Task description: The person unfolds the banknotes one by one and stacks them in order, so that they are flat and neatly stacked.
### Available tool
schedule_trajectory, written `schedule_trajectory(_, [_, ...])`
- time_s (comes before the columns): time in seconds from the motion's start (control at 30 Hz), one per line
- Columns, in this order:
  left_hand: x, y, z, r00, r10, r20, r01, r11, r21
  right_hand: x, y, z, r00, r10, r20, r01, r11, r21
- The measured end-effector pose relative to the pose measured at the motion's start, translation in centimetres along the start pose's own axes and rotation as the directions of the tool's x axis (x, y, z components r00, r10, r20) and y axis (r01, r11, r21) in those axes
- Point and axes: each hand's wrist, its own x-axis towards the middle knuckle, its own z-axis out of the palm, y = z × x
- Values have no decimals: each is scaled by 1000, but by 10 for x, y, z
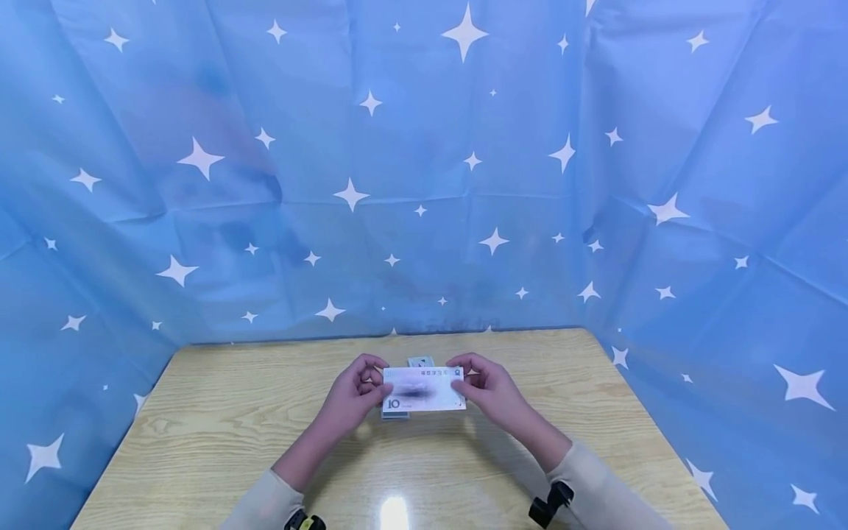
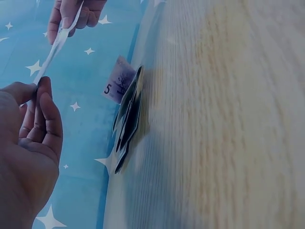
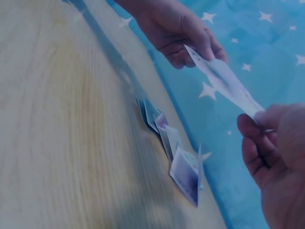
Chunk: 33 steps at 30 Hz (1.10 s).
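A pale banknote (image 1: 430, 397) marked 10 is held stretched flat above the table, its print upside down in the head view. My left hand (image 1: 356, 392) pinches one short end between thumb and fingers. At the opposite end my right hand (image 1: 490, 390) pinches the note likewise. Below it, several folded banknotes (image 3: 167, 133) lie in a loose pile on the tabletop, some edges standing up. One purple note (image 2: 118, 82) in that pile shows a 5 in the left wrist view. From the head, the held note hides most of the pile.
The wood-grain table (image 1: 232, 412) reaches back to a blue curtain (image 1: 424, 243) with white stars, which also hangs along both sides. Black wrist cameras (image 1: 551, 505) sit over the light sleeves (image 1: 599, 486). Light glares off the table's front.
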Motion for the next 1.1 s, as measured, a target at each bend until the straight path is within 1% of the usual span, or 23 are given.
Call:
schedule_trajectory(0.1, [-5,2,-1,1000,-1,10,1,1000,4,-5,-1,1,1000,19,-8,-19,1000,10])
schedule_trajectory(0.27, [-13,3,-2,1000,-11,29,11,1000,-9,-14,-4,3,998,57,1,-57,998,41])
schedule_trajectory(0.4, [-19,5,-3,998,-5,70,5,1000,-8,-21,-4,3,997,75,4,-75,996,41])
schedule_trajectory(0.57, [-29,5,-4,993,-2,116,-2,999,35,-30,-3,4,996,88,13,-88,996,26])
schedule_trajectory(0.73, [-39,5,-5,989,-26,148,15,997,78,-38,1,9,996,80,28,-81,996,29])
schedule_trajectory(0.83, [-42,4,-5,985,-52,165,37,995,96,-43,4,13,997,69,24,-69,997,26])
schedule_trajectory(1.03, [-50,2,-5,974,-108,198,87,990,110,-54,8,20,995,96,30,-97,994,41])
schedule_trajectory(1.1, [-53,1,-5,972,-120,203,95,987,130,-56,9,22,995,95,39,-97,994,52])
